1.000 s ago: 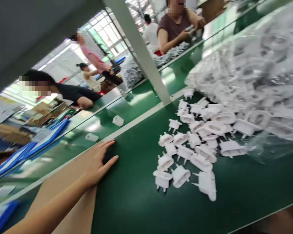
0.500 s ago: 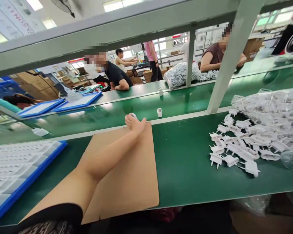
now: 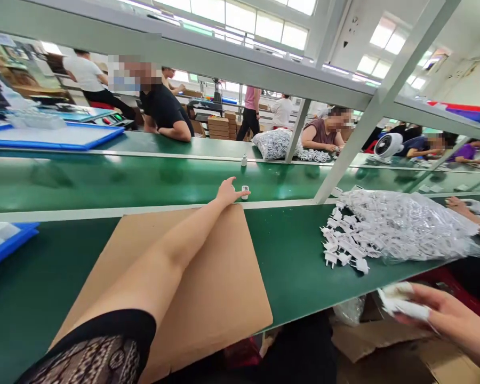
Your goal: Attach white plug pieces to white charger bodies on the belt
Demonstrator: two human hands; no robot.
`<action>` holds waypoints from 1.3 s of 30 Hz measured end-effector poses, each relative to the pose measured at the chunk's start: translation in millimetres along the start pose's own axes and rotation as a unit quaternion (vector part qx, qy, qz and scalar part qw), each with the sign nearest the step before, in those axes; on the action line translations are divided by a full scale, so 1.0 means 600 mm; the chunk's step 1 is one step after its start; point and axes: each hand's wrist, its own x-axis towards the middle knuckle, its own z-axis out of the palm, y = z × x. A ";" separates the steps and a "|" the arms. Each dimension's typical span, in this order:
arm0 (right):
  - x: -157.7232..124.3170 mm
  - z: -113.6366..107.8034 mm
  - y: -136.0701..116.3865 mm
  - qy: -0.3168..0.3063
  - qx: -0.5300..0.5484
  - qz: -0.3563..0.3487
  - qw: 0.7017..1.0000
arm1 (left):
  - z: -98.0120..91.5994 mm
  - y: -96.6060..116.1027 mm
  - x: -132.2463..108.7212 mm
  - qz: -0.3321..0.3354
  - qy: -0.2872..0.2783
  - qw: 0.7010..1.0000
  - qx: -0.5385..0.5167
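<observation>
My left hand (image 3: pixel 226 193) reaches over the far edge of the brown cardboard sheet (image 3: pixel 176 288). Its fingers are spread, with the thumb stretched across a small white charger block (image 3: pixel 245 191). A sliver of white shows between thumb and forefinger, too small to tell what it is. Farther back on the green surface stands a white plug adapter (image 3: pixel 244 160). At lower right, below the bench edge, my right hand (image 3: pixel 436 309) has white coverings on its fingertips. Those fingers come together in a pinch; blur hides what is between them.
White plug pieces (image 3: pixel 344 240) lie heaped beside a clear bag (image 3: pixel 408 226) of more pieces. Another person's hand (image 3: pixel 460 205) is at that bag. A slanted grey post (image 3: pixel 352 144) and a shelf beam stand ahead. A blue-edged tray (image 3: pixel 12 240) lies left.
The view has swung right and shifted. My left hand has moved right to the charger block, thumb now over it. My right hand has come into view at lower right.
</observation>
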 end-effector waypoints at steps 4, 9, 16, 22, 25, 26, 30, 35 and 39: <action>0.021 0.097 -0.093 -0.113 0.143 -0.049 0.982 | 0.027 0.047 -0.007 -0.014 -0.004 1.000 0.000; 0.066 0.186 -0.144 -0.214 0.252 -0.148 0.932 | -0.004 0.050 -0.066 0.042 -0.008 0.999 -0.025; 0.168 0.303 -0.198 -0.334 0.286 -0.176 0.881 | -0.084 -0.005 -0.263 0.189 -0.095 0.976 -0.061; 0.241 0.427 -0.219 -0.314 0.287 -0.147 0.893 | -0.118 -0.032 -0.314 0.183 -0.080 0.980 0.014; 0.260 0.452 -0.196 -0.312 0.280 -0.114 0.900 | -0.124 -0.013 -0.320 0.207 -0.053 0.972 0.096; 0.263 0.454 -0.188 -0.310 0.278 -0.108 0.903 | -0.123 -0.002 -0.325 0.219 -0.039 0.968 0.114; 0.263 0.443 -0.173 -0.290 0.295 -0.107 0.904 | -0.103 0.042 -0.358 0.257 -0.057 0.961 0.086; 0.255 0.425 -0.178 -0.283 0.279 -0.144 0.906 | -0.062 0.045 -0.383 0.202 -0.142 0.968 -0.046; 0.247 0.416 -0.180 -0.246 0.227 -0.211 0.918 | -0.044 0.025 -0.374 0.147 -0.118 0.972 -0.139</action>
